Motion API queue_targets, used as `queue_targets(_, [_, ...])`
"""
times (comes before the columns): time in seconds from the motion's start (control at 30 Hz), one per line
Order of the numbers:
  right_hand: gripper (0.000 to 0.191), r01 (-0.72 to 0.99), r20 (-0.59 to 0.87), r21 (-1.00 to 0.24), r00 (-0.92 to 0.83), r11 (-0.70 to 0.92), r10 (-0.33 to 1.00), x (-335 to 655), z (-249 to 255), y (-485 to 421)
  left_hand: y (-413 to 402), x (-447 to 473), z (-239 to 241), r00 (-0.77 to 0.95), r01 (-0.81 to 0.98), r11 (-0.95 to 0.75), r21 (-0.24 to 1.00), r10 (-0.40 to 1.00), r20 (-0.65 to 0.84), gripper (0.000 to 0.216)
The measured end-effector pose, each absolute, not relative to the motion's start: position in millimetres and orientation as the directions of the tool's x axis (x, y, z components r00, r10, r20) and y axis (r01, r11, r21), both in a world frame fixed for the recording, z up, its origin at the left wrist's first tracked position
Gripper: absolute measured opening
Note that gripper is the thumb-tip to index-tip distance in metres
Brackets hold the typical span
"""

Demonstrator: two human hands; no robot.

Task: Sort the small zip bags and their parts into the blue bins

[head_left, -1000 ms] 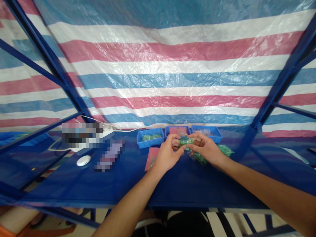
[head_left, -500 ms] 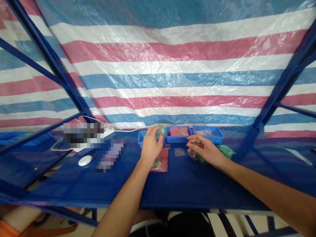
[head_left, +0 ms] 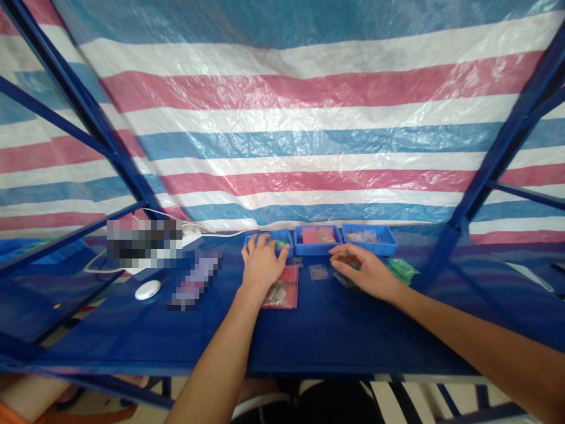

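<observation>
Left hand (head_left: 263, 265): fingers spread wide over the near rim of the left bin (head_left: 291, 242); I cannot tell whether they grip anything.
Right hand (head_left: 368, 272): loosely curved, a narrow gap between thumb and fingers, low over the desk (head_left: 331, 335).
Green bags: shiny, crinkled, see-through; one (head_left: 281, 244) shows in the left bin, at the desk's far edge, and one (head_left: 402, 271) lies beyond the right hand.
Red bag (head_left: 282, 294): flat, square-cornered, greyish contents showing, nearer the desk's front edge.
Clear bag (head_left: 318, 272): small, flat, thin dark pieces inside, between the hands.
Middle bin (head_left: 318, 249): blue, red packet inside, along the far edge.
</observation>
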State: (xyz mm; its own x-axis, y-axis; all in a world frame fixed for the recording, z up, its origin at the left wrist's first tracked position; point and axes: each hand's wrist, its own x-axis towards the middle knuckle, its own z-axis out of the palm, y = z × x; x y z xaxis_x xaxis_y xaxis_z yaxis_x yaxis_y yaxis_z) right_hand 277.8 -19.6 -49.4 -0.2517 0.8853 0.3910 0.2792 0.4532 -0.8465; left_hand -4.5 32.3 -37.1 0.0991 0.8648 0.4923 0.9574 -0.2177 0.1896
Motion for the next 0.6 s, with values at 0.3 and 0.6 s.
queue_targets(0.3, [0.049,0.497,0.332,-0.434,-0.687,0.752,0.646,278.5,-52.1,-28.7,25.9,-0.2,-34.5,0.129,0.924,-0.302,0.237,0.825,0.550,0.045])
queue_targets(0.6, [0.029,0.478,0.427,-0.420,-0.646,0.772,0.633,274.1,-53.5,-21.3,9.5,24.3,-18.4,0.360,0.677,-0.682,0.278,0.636,0.683,0.022])
